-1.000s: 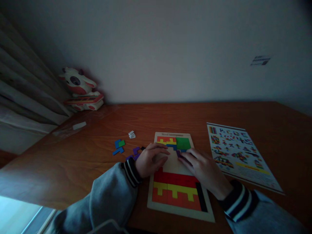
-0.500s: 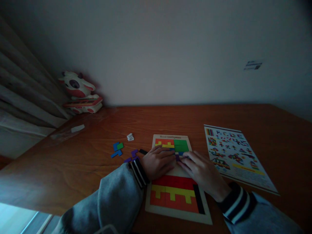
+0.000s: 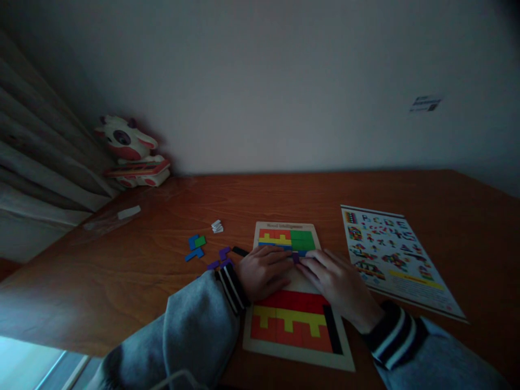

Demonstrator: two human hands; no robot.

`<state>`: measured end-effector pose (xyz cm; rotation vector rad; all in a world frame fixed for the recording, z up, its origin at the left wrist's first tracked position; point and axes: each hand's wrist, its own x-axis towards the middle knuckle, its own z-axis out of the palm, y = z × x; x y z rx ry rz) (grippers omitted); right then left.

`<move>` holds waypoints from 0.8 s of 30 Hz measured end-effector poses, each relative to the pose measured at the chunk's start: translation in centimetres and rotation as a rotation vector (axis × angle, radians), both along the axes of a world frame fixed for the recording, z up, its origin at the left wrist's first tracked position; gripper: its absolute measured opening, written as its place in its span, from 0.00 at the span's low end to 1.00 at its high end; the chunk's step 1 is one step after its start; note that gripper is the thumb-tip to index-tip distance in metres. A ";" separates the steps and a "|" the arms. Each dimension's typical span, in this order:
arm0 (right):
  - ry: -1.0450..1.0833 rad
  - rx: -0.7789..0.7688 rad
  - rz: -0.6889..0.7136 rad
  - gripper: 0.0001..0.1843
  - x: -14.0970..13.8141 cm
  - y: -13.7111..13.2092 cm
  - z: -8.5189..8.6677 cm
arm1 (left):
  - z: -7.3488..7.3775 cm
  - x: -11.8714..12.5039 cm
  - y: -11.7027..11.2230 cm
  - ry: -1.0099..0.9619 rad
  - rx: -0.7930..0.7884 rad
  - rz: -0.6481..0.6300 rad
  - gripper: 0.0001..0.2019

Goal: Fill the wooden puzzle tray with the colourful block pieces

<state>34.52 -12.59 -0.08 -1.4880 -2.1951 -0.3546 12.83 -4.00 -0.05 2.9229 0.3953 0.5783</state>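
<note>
Both hands lie fingers-down on the puzzle board [image 3: 298, 346] at mid-table, the left hand [image 3: 264, 271] loosely curled, the right hand [image 3: 339, 284] pinching a purple piece [image 3: 296, 258], on a wooden table [image 3: 122, 271] against a white wall [image 3: 260, 81]

We saw a flat puzzle board [image 3: 298, 357] with a pale frame lying on the tabletop, its long side running away from us. Its near end was filled with orange, yellow and red pieces and a black strip along the right edge; its far end held red, yellow, blue and green pieces. The middle showed bare pale board. A small purple piece [image 3: 296, 258] lay at the edge of the far group, between our fingertips and touching them.
</note>
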 end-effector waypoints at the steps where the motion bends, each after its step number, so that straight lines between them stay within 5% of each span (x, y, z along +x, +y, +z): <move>1: 0.002 -0.005 -0.002 0.10 0.0 0.0 0.0 | 0.0 0.0 0.0 0.003 -0.001 0.003 0.20; 24: 0.142 -0.099 -0.055 0.12 0.2 0.4 0.2 | 0.1 -0.1 -0.1 0.068 -0.041 0.025 0.21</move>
